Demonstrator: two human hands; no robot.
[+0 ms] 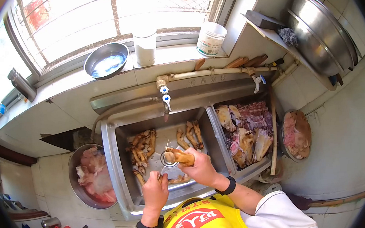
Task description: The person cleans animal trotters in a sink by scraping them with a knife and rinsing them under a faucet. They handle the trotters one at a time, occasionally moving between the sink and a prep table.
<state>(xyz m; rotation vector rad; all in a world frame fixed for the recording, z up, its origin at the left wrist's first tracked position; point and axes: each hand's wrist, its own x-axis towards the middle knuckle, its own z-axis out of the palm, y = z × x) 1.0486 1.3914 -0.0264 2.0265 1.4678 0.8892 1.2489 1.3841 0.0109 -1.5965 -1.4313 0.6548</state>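
Observation:
My right hand (201, 167) is closed around a browned trotter (180, 156), held above the left sink basin (126, 162). Just to its left, my left hand (155, 189) is closed on what looks like a thin knife (166, 148), its narrow blade pointing up beside the trotter's end. Fingers hide most of the handle. Below lie more browned trotters: a pile (141, 148) on the basin's left side and a few (189, 135) at the back right. A round drain fitting shows partly behind the held trotter.
Animal heads and meat (249, 134) fill the right basin, with a wooden stick (274, 136) along its edge. A pot of pale meat (94, 176) stands left; another meat container (296, 134) stands right. Taps (165, 96) overhang the sink. Large metal bowls (321, 32) rest on a shelf.

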